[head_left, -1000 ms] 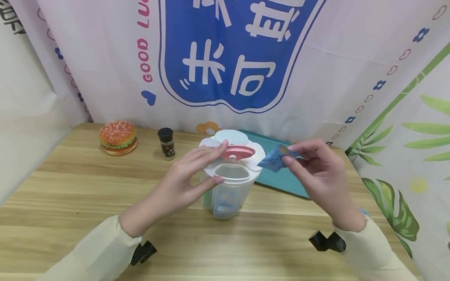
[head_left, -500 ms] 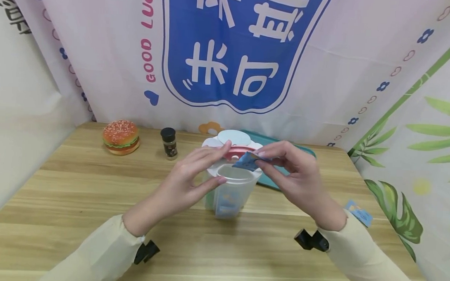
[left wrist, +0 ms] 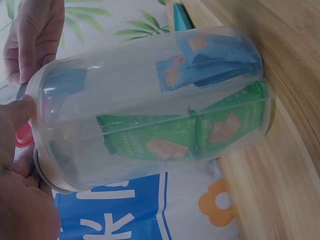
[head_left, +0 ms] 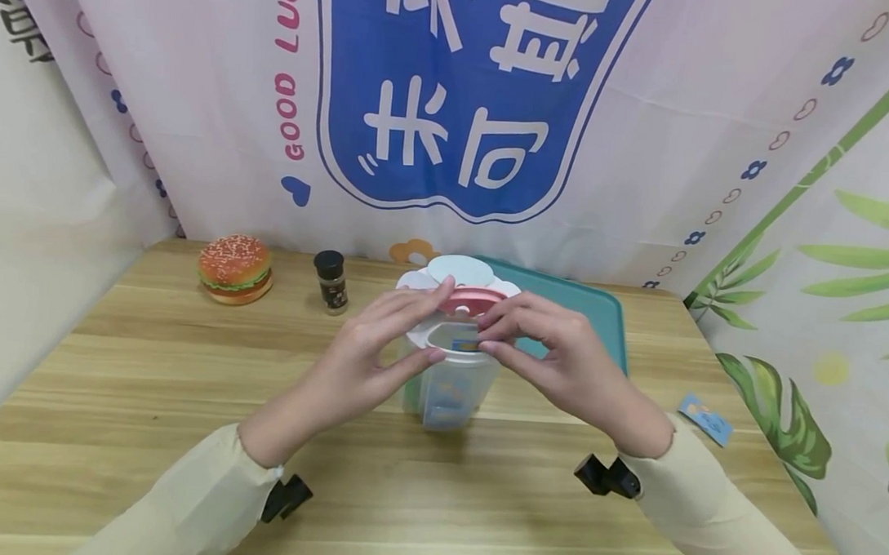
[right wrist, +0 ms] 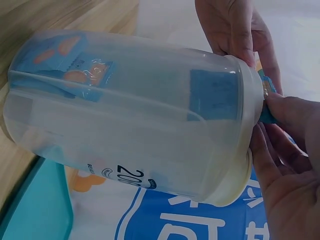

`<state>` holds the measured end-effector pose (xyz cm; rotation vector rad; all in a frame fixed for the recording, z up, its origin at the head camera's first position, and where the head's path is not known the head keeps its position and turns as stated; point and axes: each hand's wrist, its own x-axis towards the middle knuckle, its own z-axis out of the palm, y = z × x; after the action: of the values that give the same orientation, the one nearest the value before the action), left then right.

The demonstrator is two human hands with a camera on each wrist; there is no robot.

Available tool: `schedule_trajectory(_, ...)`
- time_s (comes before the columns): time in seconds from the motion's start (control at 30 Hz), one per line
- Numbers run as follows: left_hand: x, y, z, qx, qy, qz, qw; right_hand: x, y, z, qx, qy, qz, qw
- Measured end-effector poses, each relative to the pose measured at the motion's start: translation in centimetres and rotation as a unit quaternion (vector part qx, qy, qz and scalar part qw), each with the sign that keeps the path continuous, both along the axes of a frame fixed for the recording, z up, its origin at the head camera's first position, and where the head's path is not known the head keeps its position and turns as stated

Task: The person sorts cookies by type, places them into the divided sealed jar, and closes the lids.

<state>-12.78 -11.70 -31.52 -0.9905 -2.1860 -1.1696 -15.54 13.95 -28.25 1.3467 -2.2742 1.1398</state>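
Note:
A clear plastic storage container (head_left: 451, 396) with a white lid stands on the table, its pink flap (head_left: 473, 298) raised. My left hand (head_left: 369, 344) rests at the top, fingers outstretched by the flap and thumb at the near rim. My right hand (head_left: 545, 334) pinches a small blue snack packet (head_left: 465, 344) at the mouth; through the wall, most of that packet (right wrist: 214, 95) shows inside the upper part. Lower down lie other blue packets (left wrist: 222, 57), and green packets (left wrist: 150, 139) sit in a neighbouring section. My right fingers partly hide the packet's outer end.
Another blue packet (head_left: 707, 419) lies on the table at the right, near my right sleeve. Behind the container is a teal tray (head_left: 601, 320). A toy hamburger (head_left: 235, 268) and a black-capped seasoning bottle (head_left: 331, 283) stand at the back left, before a printed curtain.
My right hand has moved left to the container and lowered the blue packet into the mouth. The packet on the table at the right has come into view. My left hand has stayed in place.

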Motion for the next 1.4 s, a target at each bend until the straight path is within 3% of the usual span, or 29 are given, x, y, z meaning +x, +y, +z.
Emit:
schedule_trajectory(0.47, -0.2, 0.0, -0.2, -0.002, 0.008, 0.001, 1.0, 0.2, 0.2, 0.0, 0.075, 0.078, 0.005, 0.9941)
schedule_trajectory(0.9, -0.3, 0.0, -0.3, 0.001, 0.008, -0.002, 1.0, 0.5, 0.2, -0.1, 0.093, 0.076, -0.007, 0.9927)
schedule_trajectory(1.13, -0.2, -0.1, -0.3, -0.001, 0.008, -0.001, 1.0, 0.6, 0.3, -0.2, 0.056, 0.057, 0.005, 0.9968)
schedule_trajectory(1.27, -0.2, -0.1, -0.3, 0.001, 0.0, -0.004, 1.0, 0.6, 0.9, -0.5, -0.005, 0.036, 0.013, 0.9993)
schedule_trajectory(1.4, -0.2, -0.1, -0.2, 0.007, -0.003, -0.006, 1.0, 0.2, 2.4, -1.2, -0.084, 0.034, 0.024, 0.9956)
